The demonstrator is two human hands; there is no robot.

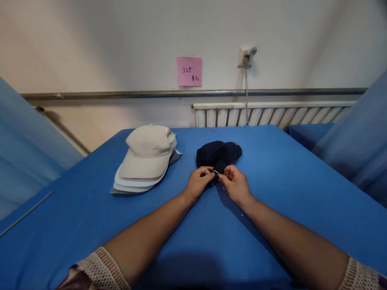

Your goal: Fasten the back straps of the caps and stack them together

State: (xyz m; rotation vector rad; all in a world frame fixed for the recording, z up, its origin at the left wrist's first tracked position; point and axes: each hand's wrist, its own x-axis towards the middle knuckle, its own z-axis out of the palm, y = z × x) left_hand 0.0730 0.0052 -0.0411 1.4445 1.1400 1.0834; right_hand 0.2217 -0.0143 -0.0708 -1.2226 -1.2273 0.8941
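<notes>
Pinching a dark navy fabric cap (210, 152) by its silvery metal buckle (215, 172), left hand (198, 184) plus right hand (236, 186), near the far edge of the blue-covered table (272, 173); looks midway, can't tell if fastened tbh.

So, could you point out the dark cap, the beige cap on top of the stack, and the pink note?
Dark cap (212, 153): head view, on its crown.
Beige cap (147, 148): head view, on the lower front of its crown.
Pink note (189, 74): head view, near the middle of its sheet.

Blue tbl (75, 229), stacked caps (145, 159), dk cap (210, 153), thin rod (26, 214)
</notes>
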